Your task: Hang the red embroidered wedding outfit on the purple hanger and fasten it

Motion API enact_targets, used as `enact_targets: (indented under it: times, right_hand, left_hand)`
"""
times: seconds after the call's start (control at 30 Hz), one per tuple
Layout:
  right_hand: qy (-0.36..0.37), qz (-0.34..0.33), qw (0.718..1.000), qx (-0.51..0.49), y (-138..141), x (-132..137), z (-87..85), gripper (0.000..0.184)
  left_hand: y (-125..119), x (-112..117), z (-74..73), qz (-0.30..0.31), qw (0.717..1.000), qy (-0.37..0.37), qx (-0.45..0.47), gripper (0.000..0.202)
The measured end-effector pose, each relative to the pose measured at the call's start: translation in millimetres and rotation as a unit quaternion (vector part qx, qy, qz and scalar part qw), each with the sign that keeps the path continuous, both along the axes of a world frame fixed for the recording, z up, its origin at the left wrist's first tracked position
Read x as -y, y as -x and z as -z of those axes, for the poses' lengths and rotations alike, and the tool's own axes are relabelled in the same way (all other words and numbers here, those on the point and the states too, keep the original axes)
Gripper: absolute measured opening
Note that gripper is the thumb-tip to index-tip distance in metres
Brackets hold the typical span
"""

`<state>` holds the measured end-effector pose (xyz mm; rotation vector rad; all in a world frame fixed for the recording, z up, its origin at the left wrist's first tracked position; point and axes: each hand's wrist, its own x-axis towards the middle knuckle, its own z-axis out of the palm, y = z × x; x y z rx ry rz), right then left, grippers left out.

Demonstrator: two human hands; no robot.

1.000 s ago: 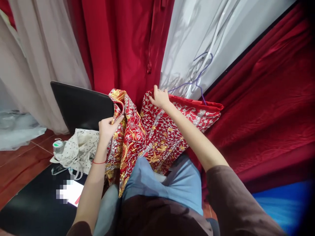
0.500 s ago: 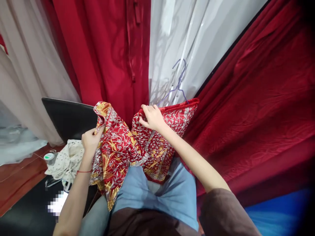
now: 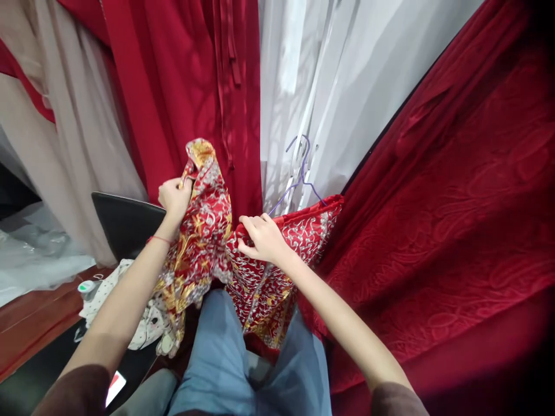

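Note:
A red garment (image 3: 264, 289) with silver and gold embroidery hangs in front of my knees on a purple wire hanger (image 3: 304, 167). My left hand (image 3: 175, 199) is closed on a raised part of the embroidered cloth, which drapes down beside my left leg. My right hand (image 3: 265, 238) grips the garment's top edge just below the hanger, thumb in front and fingers over the edge. The hanger's hook stands free above the cloth, and its lower part is hidden inside the garment.
Red curtain cloth (image 3: 182, 86) and white cloth (image 3: 290, 69) hang ahead; patterned red fabric (image 3: 433, 260) fills the right. At left are a black chair back (image 3: 130, 222), dotted white cloth (image 3: 150, 323), a small jar (image 3: 87, 288) and clear plastic (image 3: 43, 248).
My left hand has risen and moved slightly right, lifting its part of the garment. My right hand and the hanger sit a little lower in view, while the camera view has shifted.

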<state>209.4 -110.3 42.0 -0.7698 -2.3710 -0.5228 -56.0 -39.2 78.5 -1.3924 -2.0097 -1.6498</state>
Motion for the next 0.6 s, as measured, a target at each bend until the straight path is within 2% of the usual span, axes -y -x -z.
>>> enact_targets:
  times: [0.07, 0.1, 0.17, 0.27, 0.33, 0.43, 0.5, 0.6]
  right_hand:
    - [0.007, -0.007, 1.000, 0.000, 0, 0, -1.6, 0.043]
    - [0.008, -0.011, 1.000, 0.002, 0, 0, -2.4, 0.044]
    - [0.007, -0.009, 1.000, 0.006, 3, -3, -3.5, 0.046]
    - [-0.006, 0.012, 1.000, 0.014, 5, -10, -1.9, 0.045]
    - [-0.020, 0.033, 0.999, 0.009, 6, -15, 1.4, 0.044]
    - [-0.020, 0.049, 0.999, -0.007, 6, -25, 6.5, 0.046]
    - [-0.001, 0.046, 0.999, -0.009, 7, -32, 7.5, 0.051]
    - [0.023, 0.028, 0.999, -0.008, 5, -40, 6.6, 0.058]
  left_hand:
    - [-22, -6, -22.6, -0.016, 0.999, -0.049, -0.009, 0.035]
    - [-35, -7, -27.8, 0.001, 0.998, -0.061, -0.032, 0.033]
    - [-62, -3, -28.1, 0.089, 0.989, -0.045, -0.114, 0.026]
    - [-92, 8, -16.3, 0.244, 0.945, 0.037, -0.214, 0.020]
    - [-99, 14, -9.8, 0.312, 0.926, 0.076, -0.197, 0.031]
    - [-93, 18, -7.3, 0.386, 0.911, 0.097, -0.110, 0.053]
    - [-87, 19, -7.7, 0.411, 0.905, 0.095, -0.054, 0.058]
    - [-84, 23, -4.9, 0.411, 0.909, 0.068, -0.001, 0.058]
